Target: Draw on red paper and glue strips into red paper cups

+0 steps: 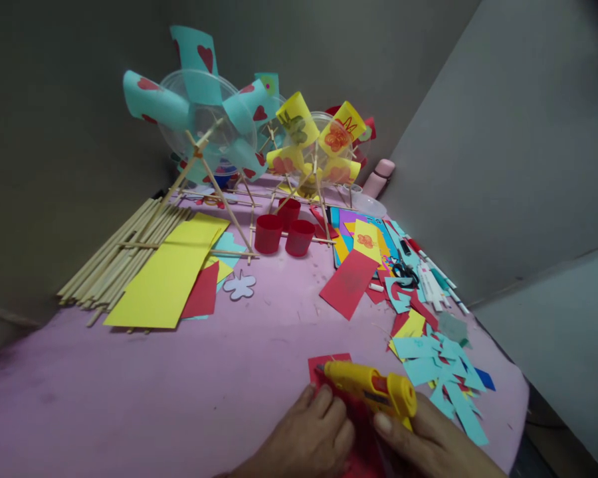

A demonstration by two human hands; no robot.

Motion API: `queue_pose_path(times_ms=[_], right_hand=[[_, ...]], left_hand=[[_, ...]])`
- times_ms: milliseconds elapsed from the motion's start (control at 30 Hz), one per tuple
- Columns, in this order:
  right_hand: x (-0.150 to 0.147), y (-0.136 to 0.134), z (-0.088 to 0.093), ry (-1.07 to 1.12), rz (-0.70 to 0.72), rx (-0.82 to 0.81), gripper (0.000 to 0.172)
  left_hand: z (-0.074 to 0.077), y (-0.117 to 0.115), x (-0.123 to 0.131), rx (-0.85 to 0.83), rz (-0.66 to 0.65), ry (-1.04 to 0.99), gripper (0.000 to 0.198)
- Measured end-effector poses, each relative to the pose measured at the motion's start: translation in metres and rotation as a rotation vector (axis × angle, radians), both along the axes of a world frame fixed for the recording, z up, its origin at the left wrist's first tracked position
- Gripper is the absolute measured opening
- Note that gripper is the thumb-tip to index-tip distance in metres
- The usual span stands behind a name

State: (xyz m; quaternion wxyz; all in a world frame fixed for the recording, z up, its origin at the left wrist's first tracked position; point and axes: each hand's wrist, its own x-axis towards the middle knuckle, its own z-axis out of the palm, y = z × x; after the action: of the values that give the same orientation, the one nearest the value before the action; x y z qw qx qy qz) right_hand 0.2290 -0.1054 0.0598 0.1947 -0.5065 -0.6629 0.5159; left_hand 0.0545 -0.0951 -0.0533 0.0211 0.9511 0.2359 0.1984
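A yellow hot glue gun (369, 383) is gripped in my right hand (428, 431), its nozzle pointing left over the far end of a red paper strip (339, 359). The nozzle tip is at the strip's surface; whether it touches cannot be made out. My left hand (311, 431) rests on the strip, fingers curled and pressed together on its left side. The strip runs toward me between both hands, and its near part is partly hidden by them. Three red paper cylinders (268, 234) stand upright farther back on the pink tabletop (189, 385).
Ferris-wheel-like models with blue (206, 86) and yellow (299, 119) paper pieces stand at the back. Wooden sticks (114, 255) and yellow sheets (164, 279) lie left. Blue paper scraps (423, 362), scissors (405, 272) and markers (443, 279) cover the right. A pink bottle (377, 178) lies near the wall.
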Motion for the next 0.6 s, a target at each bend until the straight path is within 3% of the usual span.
queue_pose_path(times_ms=[167, 433, 600], right_hand=[[0.0002, 0.0008, -0.0031, -0.046, -0.021, -0.02, 0.049], [-0.0017, 0.0039, 0.0025, -0.074, -0.009, -0.055, 0.047], [0.0012, 0.0038, -0.0039, -0.102, 0.011, -0.058, 0.049]], left_hand=[[-0.0032, -0.0006, -0.0006, 0.165, 0.022, -0.055, 0.022], [-0.0022, -0.0015, 0.0022, 0.225, 0.072, -0.127, 0.02], [-0.005, -0.0028, 0.0035, 0.215, 0.078, -0.133, 0.023]])
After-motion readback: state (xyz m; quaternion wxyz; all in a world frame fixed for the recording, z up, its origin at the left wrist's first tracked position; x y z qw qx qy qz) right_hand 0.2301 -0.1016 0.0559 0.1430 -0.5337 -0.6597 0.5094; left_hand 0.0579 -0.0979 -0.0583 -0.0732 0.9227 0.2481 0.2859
